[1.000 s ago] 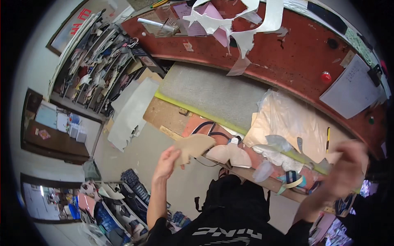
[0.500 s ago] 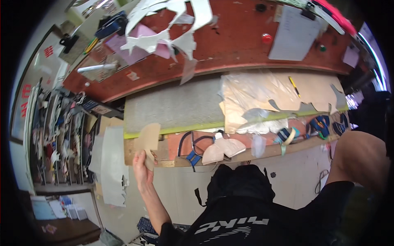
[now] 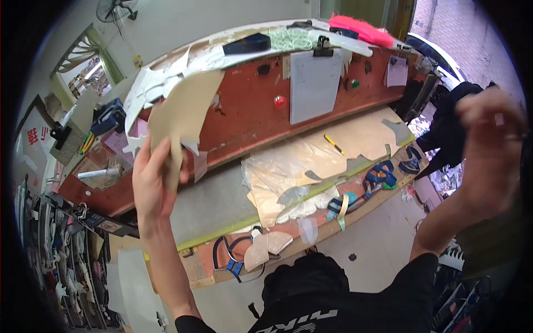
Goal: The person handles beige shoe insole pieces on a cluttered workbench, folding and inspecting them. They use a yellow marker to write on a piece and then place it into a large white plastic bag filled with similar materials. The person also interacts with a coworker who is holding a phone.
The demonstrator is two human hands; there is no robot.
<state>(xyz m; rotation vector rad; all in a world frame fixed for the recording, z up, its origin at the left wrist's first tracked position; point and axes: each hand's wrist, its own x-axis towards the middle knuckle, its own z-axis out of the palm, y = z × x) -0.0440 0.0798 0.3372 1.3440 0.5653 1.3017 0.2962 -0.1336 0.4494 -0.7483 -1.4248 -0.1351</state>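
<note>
My left hand (image 3: 152, 177) is raised in front of the bench, its thumb and fingers closed on the lower end of a flat beige curved sheet piece (image 3: 186, 108). That piece stands upright and covers part of the red back board (image 3: 244, 100) and the white cut scraps behind it. At the right, my right hand (image 3: 494, 119) is lifted high, well apart from the bench. Motion smears its fingers, so their grip does not show.
Beige sheet material (image 3: 366, 139) with cut-outs and a yellow-and-black pen-like tool (image 3: 334, 144) lie on the grey board (image 3: 211, 211). Navy strap pieces (image 3: 380, 175) and pale curved pieces (image 3: 258, 252) line the front ledge. White papers (image 3: 315, 86) hang from a clip.
My left hand has risen with the beige piece, from the ledge to in front of the back board. My right hand has come into view, raised at the right. The view has tilted up.
</note>
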